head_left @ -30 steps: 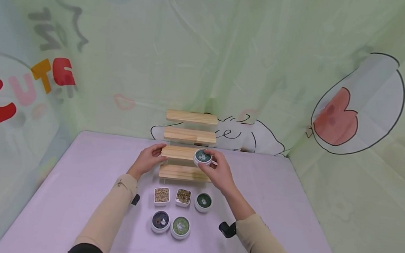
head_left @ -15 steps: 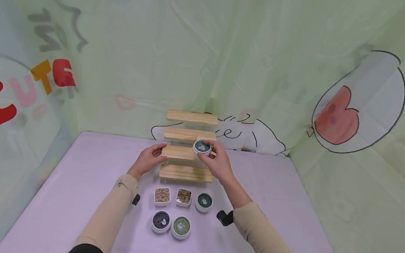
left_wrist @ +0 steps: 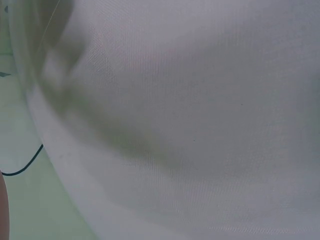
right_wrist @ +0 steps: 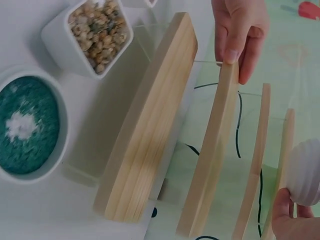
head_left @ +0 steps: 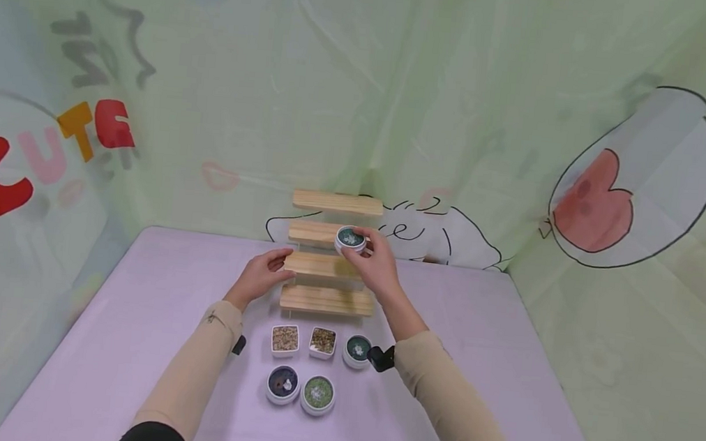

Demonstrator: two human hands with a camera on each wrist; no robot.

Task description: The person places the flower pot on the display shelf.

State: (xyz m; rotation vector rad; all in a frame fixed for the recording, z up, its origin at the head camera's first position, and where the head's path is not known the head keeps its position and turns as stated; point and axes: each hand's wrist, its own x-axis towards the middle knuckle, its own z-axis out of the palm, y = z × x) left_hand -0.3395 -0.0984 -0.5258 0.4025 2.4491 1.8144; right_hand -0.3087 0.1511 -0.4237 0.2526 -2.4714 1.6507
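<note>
A stepped display rack (head_left: 327, 301) with wooden boards on clear supports stands at the back of the table. My left hand (head_left: 260, 277) grips the left end of its second board from the front; in the right wrist view the thumb lies on that board (right_wrist: 215, 145). My right hand (head_left: 377, 261) pinches a round white pot (head_left: 350, 238) with a dark green, white-flecked top. The pot is held over the right part of the third board. In the right wrist view, the pot's ribbed white side (right_wrist: 305, 172) shows at the edge.
In front of the rack stand two square white pots, one with tan grains (head_left: 285, 339) and one with brown grains (head_left: 322, 342). Beside them is a green-topped round pot (head_left: 357, 349). Nearer are a dark-topped pot (head_left: 283, 383) and a light green one (head_left: 318, 393). A printed curtain hangs behind.
My right hand has carried the round pot up and back, from the second board's level to the third's, and slightly left. The left hand has stayed at the rack's end.
</note>
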